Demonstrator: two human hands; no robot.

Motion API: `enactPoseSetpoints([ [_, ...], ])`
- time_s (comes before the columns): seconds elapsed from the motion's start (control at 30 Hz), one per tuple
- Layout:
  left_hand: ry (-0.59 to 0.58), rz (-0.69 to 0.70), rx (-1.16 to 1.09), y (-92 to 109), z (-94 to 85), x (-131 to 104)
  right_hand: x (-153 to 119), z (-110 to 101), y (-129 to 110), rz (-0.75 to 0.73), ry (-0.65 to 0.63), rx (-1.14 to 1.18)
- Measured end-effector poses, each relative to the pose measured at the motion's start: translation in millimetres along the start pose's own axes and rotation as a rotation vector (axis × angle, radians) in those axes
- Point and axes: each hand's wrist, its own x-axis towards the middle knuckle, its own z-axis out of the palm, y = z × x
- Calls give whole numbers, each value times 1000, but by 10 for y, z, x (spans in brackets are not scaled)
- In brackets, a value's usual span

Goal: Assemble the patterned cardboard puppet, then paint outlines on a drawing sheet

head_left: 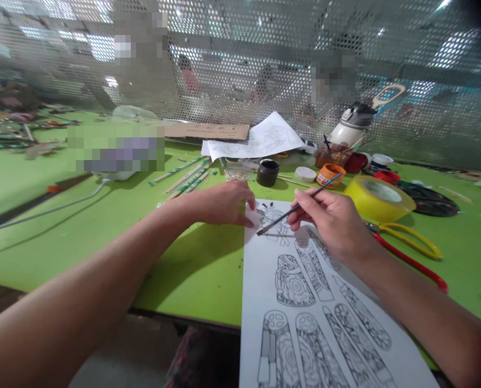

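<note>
A white sheet of paper [260, 269] printed with black line drawings lies on the green table, its near end reaching past the front edge. My left hand [228, 202] rests at the sheet's upper left corner, thumb and forefinger apart and touching the paper. In my right hand [329, 215] is a thin paintbrush [280, 218], pinched between thumb and fingers. Its dark tip points down-left, over or on the small figure drawing [274, 221] near the top; contact cannot be made out. Beyond the sheet stands an open black paint jar [268, 173].
Right of the sheet are an orange paint jar [330, 175], yellow tape roll [380, 198], red-and-yellow-handled pliers [410, 242] and a dark palette [428, 199]. Behind stand a white bottle [347, 129] and brush cup [332, 155]. Patterned sticks [187, 178] and a white cable [62, 202] lie left.
</note>
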Motion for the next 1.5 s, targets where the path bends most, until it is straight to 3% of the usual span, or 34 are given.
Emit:
enactPoseSetpoints([
  [1.5, -24, -30, 9, 69, -53, -8, 4, -47, -29, -79, 29, -75],
])
